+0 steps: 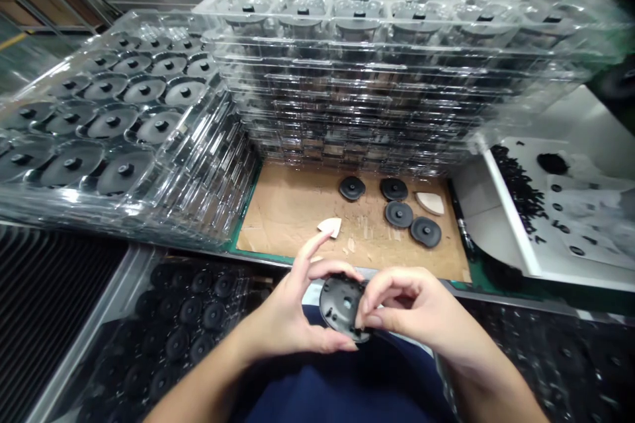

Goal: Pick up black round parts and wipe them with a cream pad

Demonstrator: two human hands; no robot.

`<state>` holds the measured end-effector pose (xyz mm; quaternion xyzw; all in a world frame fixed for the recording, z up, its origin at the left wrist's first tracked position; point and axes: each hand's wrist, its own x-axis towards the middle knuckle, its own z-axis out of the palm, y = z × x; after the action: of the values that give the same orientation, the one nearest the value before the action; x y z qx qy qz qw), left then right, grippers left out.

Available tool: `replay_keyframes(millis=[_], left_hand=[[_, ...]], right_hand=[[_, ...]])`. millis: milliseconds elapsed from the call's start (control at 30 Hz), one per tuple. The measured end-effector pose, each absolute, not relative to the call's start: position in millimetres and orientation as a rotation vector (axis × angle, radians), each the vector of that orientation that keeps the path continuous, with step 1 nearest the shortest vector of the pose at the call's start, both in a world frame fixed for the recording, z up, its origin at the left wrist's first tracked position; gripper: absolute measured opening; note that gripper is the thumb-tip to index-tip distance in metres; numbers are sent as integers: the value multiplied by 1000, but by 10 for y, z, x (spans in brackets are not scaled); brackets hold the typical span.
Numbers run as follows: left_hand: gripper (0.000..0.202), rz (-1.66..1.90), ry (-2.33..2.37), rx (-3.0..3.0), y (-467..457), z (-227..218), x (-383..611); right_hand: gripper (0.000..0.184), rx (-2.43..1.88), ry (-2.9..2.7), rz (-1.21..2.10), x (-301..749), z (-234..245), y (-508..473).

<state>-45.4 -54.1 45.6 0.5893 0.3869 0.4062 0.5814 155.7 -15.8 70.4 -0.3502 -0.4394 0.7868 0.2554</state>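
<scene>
Black round disc [338,304], pinched by left hand [282,314] and right hand [417,304]; one edge hidden behind the fingers [370,297].

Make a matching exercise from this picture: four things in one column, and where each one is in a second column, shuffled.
Things:
1. black round disc
2. pale wedge-shaped piece
3. stack of clear plastic trays
4. loose small black pieces

Places:
A. in the white-edged tray at the right
B. on the cardboard sheet
C. between the left hand and right hand
D. piled up behind the cardboard sheet

Pairs: 1-C, 2-B, 3-D, 4-A
</scene>
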Motion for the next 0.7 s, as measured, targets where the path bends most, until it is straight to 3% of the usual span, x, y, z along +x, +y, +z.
replay_keyframes(millis=[167, 267, 433, 600, 700], left_hand=[[106, 1017, 876, 1474, -503, 426, -431], [105, 1012, 922, 1420, -465, 424, -465], [46, 700, 1025, 1085, -383, 316, -519], [50, 742, 1152, 677, -346, 202, -453], [44, 878, 1245, 576, -341, 221, -453]], right_hand=[[6, -999, -1324, 1941, 1609, 661, -164], [21, -1115, -1479, 1735, 1645, 618, -145], [26, -1455, -1670, 1110, 1930, 659, 113], [27, -1839, -1690, 441, 2545, 787, 731], [21, -2103, -1731, 253, 2920, 740, 1215]])
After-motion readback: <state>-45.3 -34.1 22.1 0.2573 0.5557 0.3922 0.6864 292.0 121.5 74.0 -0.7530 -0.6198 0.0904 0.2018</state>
